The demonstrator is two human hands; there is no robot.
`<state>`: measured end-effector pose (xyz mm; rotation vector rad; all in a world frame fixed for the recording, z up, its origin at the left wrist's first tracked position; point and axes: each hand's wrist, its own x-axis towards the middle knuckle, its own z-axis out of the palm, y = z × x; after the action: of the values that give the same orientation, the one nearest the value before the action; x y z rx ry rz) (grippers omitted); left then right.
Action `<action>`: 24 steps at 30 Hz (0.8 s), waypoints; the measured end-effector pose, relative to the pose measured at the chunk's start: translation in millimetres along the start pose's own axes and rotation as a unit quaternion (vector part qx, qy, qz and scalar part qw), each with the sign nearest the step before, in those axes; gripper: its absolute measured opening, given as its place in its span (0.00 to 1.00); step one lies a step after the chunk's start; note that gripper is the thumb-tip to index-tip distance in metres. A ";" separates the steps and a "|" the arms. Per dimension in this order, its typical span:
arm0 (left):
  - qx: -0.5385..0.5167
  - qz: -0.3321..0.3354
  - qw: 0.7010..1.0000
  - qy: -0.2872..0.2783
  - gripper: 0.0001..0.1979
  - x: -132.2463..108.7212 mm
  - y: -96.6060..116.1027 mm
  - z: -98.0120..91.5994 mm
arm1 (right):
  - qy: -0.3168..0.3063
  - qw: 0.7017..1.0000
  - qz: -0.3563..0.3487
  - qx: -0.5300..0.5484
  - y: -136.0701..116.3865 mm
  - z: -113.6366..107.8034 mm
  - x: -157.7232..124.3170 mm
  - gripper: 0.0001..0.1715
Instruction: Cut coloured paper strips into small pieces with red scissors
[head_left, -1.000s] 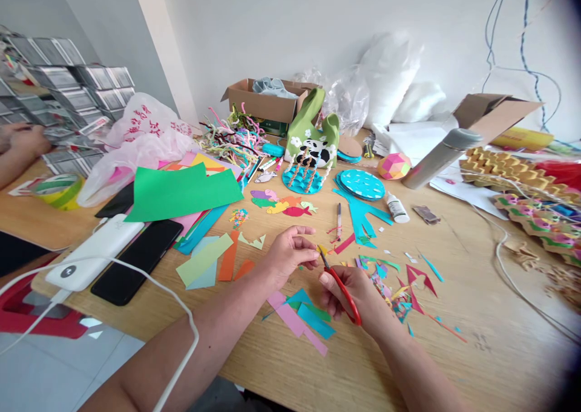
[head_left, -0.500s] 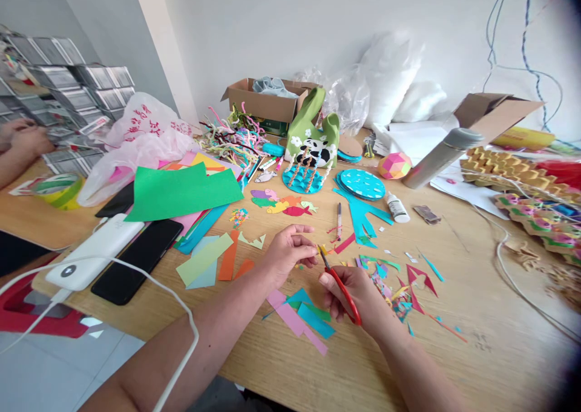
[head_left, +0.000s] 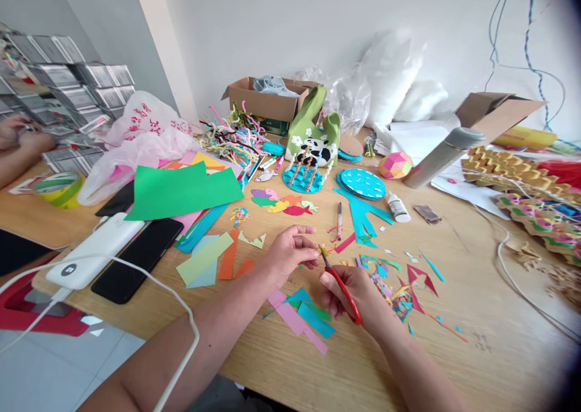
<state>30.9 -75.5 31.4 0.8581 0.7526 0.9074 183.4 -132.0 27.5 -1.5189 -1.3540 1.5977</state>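
Hardly shifted, left hand (head_left: 289, 251) pinches yellow paper (head_left: 324, 251), right hand (head_left: 361, 288) grips red scissors (head_left: 341, 285), room before table edge (head_left: 272, 394).

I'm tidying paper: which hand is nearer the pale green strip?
Left. The left hand is right of the pale green strip, beyond orange paper; the right hand, holding scissors, is farther right.

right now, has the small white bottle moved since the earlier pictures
No: judged against the grey flask, the small white bottle lies in the same spot, below and left of it in the view.

A black phone (head_left: 146, 251) lies beside a power bank (head_left: 100, 241).
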 end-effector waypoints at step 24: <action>0.002 0.005 1.000 0.001 0.25 -0.2 0.4 -0.3 | -0.002 1.000 0.003 0.012 -1.0 -0.3 -1.1 0.24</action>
<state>30.4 -75.4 31.7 0.8655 0.7517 0.9161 183.6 -132.5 28.9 -1.5067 -1.3288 1.6159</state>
